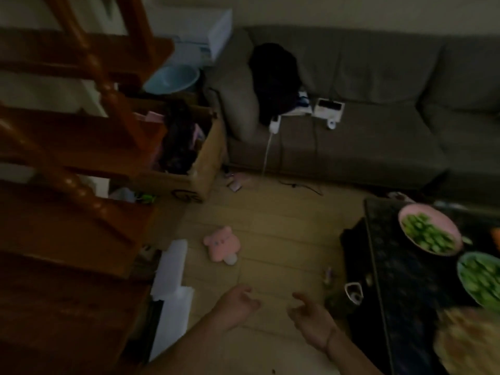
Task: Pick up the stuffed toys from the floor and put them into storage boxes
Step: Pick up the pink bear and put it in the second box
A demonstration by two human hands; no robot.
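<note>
A pink stuffed toy (222, 245) lies on the tiled floor in the middle of the room. A cardboard box (201, 169) with dark and pink things inside stands beyond it, next to the sofa's left end. My left hand (238, 301) hovers low over the floor below the toy, fingers loosely curled and holding nothing. My right hand (311, 318) is beside it to the right, fingers relaxed and empty. Both hands are apart from the toy.
A wooden staircase (67, 185) fills the left side. A grey sofa (365, 136) runs along the back. A dark low table (405, 280) with bowls of green vegetables (428, 234) stands at the right. White foam blocks (171, 269) lie by the stairs.
</note>
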